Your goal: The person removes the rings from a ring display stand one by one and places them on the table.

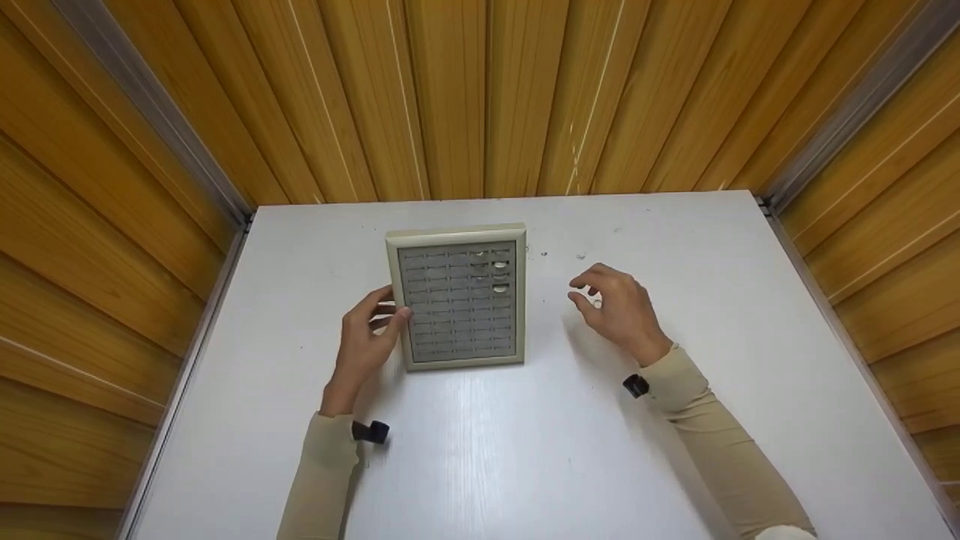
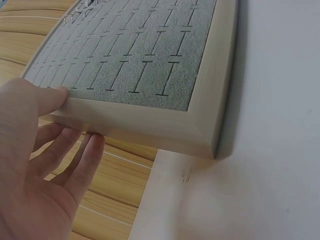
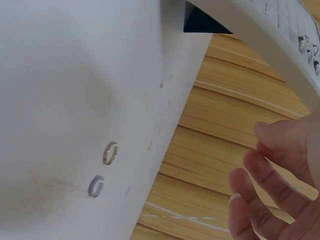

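A ring display board point(image 1: 461, 330) with a cream frame and slotted grey foam stands tilted up on the table. Several rings point(image 1: 500, 289) sit in slots at its upper right. My left hand point(image 1: 367, 341) grips the left edge of the frame, thumb on the front and fingers behind. To the right of the board my right hand point(image 1: 619, 307) hovers over the table, fingers loosely bent, thumb and forefinger apart, with nothing seen between them. In the right wrist view a gold-coloured ring point(image 3: 110, 153) and a silvery ring point(image 3: 95, 186) lie on the table.
The white table point(image 1: 465, 465) backs onto wood-look panels point(image 1: 450, 97), with more panels at both sides. A dark support point(image 3: 202, 22) shows behind the board in the right wrist view. Small specks mark the tabletop beyond the right hand.
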Tool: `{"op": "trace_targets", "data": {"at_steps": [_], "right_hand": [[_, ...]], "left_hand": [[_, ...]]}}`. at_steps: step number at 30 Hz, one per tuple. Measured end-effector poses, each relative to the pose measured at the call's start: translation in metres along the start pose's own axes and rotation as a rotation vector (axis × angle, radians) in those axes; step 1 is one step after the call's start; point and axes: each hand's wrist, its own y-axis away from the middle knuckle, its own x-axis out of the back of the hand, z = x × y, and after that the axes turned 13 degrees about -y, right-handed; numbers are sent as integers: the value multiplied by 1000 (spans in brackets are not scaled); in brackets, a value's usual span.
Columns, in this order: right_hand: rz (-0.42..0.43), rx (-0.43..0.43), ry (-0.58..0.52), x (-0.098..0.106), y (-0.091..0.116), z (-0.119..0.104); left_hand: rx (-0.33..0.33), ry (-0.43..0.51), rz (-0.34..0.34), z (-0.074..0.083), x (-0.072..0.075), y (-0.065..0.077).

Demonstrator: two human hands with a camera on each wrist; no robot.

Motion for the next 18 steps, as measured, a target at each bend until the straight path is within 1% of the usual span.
{"op": "trace_targets", "data": {"at_steps": [5,9,15,18], "right_hand": [[37,77,-14,-4,-5,-19],[61,139,-32,-11,-10,-31],[103,225,-49,-22,-15,-42],[115,251,-48,-27,-16,-47]], "left_hand": [[21,10,-4,-1,0,-1],[12,35,-2,-3,2,-1],[9,50,-29,-6,2,-1],[29,46,-34,-5,1,-1]]}}
